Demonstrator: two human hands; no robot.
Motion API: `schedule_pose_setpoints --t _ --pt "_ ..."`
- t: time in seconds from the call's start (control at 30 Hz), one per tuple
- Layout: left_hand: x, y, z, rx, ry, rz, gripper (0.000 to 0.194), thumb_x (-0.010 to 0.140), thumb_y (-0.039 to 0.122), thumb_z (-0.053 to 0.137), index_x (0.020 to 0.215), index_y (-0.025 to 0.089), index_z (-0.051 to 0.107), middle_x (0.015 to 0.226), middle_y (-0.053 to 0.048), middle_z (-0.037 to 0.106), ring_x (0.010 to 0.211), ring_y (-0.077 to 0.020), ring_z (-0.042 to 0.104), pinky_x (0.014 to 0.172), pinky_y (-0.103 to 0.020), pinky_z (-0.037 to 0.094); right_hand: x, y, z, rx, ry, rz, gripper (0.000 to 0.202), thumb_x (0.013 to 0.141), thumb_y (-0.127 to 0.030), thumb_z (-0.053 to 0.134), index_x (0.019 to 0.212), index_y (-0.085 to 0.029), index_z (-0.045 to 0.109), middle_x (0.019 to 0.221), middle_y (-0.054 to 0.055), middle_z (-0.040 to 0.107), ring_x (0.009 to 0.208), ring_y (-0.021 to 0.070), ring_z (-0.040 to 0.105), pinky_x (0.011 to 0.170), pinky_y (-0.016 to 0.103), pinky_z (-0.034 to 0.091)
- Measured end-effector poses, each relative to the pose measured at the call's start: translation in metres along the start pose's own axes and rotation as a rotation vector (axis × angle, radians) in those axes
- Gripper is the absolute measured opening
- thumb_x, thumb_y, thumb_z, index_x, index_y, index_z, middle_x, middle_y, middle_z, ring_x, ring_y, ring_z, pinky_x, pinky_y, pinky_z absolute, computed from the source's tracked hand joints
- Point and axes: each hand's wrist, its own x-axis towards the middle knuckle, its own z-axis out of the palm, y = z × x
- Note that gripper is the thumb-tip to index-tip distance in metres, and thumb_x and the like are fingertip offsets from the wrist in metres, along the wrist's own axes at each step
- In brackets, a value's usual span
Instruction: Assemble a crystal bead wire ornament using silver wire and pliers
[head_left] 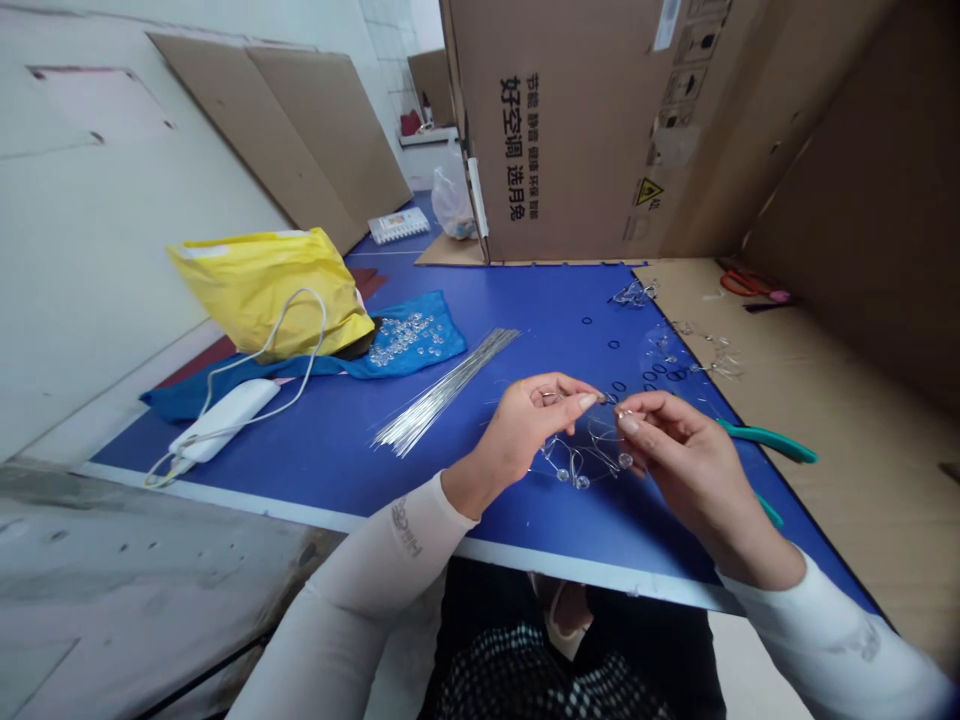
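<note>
Above the blue tabletop (555,300), my two hands meet over a bent wire piece with clear beads (581,470). My left hand (536,425) is closed in a pinch at one end of the wire. Facing it, my right hand (675,460) pinches the other end between thumb and fingers. Loops of wire and several clear beads hang below the fingertips. Just beyond lie small black rings (652,380). Green-handled pliers (772,438) rest by my right hand, partly hidden behind it. To the left of my left hand is a bundle of straight wires (450,390).
Loose clear beads (409,338) sit on a blue cloth (450,315) beside a yellow bag (277,295). A white power strip (225,420) with its cord lies at left. Finished-looking wire pieces (636,292) and red scissors (750,283) are at right. A large cardboard box (585,140) stands behind.
</note>
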Motion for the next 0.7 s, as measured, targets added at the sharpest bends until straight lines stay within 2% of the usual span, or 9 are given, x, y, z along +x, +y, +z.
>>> schedule_pose_setpoints --t 0.17,0.3,0.43,0.57,0.7 --pt "-0.003 0.008 0.003 -0.070 0.017 -0.007 0.022 0.074 0.034 0.078 0.083 0.014 0.073 0.060 0.003 0.057 0.056 -0.0079 0.048 0.056 -0.024 0.032 0.000 -0.011 0.001 0.198 -0.066 0.149 0.021 0.078 -0.037 0.082 0.087 -0.022 0.069 0.064 -0.004 0.052 0.053 0.0083 0.041 0.045 0.022 0.035" --pt "-0.006 0.014 0.004 -0.155 0.008 -0.059 0.022 0.072 0.034 0.081 0.082 0.015 0.072 0.060 0.004 0.055 0.053 -0.0068 0.047 0.054 -0.024 0.030 -0.002 -0.016 0.003 0.285 -0.083 0.218 0.021 0.077 -0.034 0.082 0.088 -0.021 0.070 0.066 -0.003 0.048 0.055 0.0081 0.037 0.044 0.020 0.035" --pt "-0.012 0.022 0.004 -0.250 -0.019 -0.087 0.026 0.069 0.035 0.083 0.079 0.014 0.071 0.062 0.004 0.056 0.053 -0.0057 0.044 0.055 -0.025 0.033 -0.008 -0.022 0.010 0.364 -0.082 0.236 0.020 0.076 -0.030 0.083 0.088 -0.020 0.070 0.072 -0.003 0.049 0.057 0.0065 0.036 0.044 0.016 0.039" --pt "-0.025 0.037 0.003 -0.274 -0.056 -0.108 0.024 0.072 0.034 0.083 0.080 0.014 0.072 0.055 0.008 0.047 0.052 -0.0049 0.040 0.056 -0.025 0.035 -0.018 -0.033 0.020 0.502 -0.098 0.257 0.014 0.077 -0.023 0.081 0.086 -0.018 0.071 0.072 -0.003 0.049 0.057 0.0048 0.035 0.048 0.011 0.042" --pt "-0.039 0.050 0.003 -0.276 -0.067 -0.064 0.018 0.075 0.031 0.079 0.078 0.015 0.072 0.053 0.007 0.047 0.050 -0.0050 0.041 0.055 -0.024 0.035 -0.029 -0.046 0.029 0.573 -0.129 0.275 0.009 0.079 -0.018 0.079 0.080 -0.019 0.070 0.070 -0.003 0.048 0.054 0.0043 0.030 0.048 0.010 0.043"
